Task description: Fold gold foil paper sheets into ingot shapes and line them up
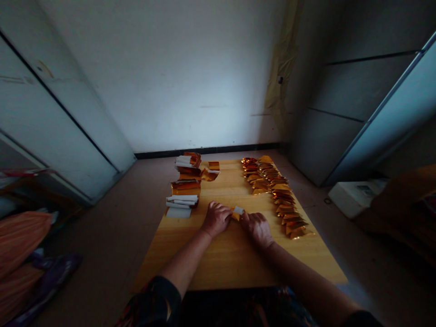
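Both hands mid-table (pixel 238 263), left hand (pixel 215 219) and right hand (pixel 258 228) curled, pinching a small gold-and-white foil piece (pixel 236 212) between them, foil stack (pixel 185 186) far left, row of folded gold pieces (pixel 275 193) along right edge, wall (pixel 190 77) behind

Both hands (pixel 236 222) on gold foil paper (pixel 236 213)

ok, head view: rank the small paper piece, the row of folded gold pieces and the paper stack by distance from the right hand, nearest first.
1. small paper piece: touching the right hand, between both hands.
2. row of folded gold pieces: along the right side of the table, near end beside the hand.
3. paper stack: left side, beyond the left hand.
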A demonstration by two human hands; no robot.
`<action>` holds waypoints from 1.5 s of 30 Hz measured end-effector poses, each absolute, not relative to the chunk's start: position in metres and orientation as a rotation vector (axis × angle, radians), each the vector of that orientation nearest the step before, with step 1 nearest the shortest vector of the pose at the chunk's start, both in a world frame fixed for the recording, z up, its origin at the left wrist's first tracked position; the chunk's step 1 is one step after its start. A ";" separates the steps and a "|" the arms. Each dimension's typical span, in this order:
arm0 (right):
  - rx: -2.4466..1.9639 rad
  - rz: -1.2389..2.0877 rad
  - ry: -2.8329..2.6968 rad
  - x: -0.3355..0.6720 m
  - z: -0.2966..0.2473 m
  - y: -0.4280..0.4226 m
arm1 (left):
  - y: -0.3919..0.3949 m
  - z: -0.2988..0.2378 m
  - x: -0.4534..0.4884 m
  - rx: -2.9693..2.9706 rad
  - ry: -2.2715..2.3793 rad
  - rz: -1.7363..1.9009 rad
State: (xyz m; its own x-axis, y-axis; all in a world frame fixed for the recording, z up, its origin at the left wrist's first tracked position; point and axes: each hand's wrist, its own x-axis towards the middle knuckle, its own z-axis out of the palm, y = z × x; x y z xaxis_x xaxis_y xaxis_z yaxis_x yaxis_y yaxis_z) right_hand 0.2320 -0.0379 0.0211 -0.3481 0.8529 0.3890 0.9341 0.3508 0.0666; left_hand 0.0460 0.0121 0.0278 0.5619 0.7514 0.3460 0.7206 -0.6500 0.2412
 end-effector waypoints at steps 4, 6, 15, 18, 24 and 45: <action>-1.623 -0.352 -2.277 0.229 0.022 -0.044 | 0.011 0.028 0.046 2.706 1.285 0.654; -1.649 -0.332 -2.272 0.228 0.022 -0.046 | 0.010 0.028 0.046 2.709 1.286 0.669; -1.720 -0.288 -2.340 0.226 0.023 -0.046 | 0.007 0.023 0.048 2.740 1.255 0.808; -1.771 -0.277 -2.317 0.226 0.025 -0.047 | 0.007 0.021 0.048 2.739 1.297 0.823; -1.740 -0.149 -2.375 0.229 0.028 -0.044 | 0.005 0.021 0.045 2.762 1.265 0.748; -2.106 0.227 -2.030 0.227 0.039 -0.029 | 0.020 0.012 0.061 2.220 1.515 0.832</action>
State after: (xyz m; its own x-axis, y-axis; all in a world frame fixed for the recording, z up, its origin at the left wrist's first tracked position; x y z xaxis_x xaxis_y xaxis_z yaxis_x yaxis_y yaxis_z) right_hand 0.2268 -0.0295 0.0389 0.0408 0.9986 0.0325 0.9667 -0.0313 -0.2539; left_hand 0.0609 0.0196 0.0117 0.2654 0.9223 0.2808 0.7321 -0.3823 0.5638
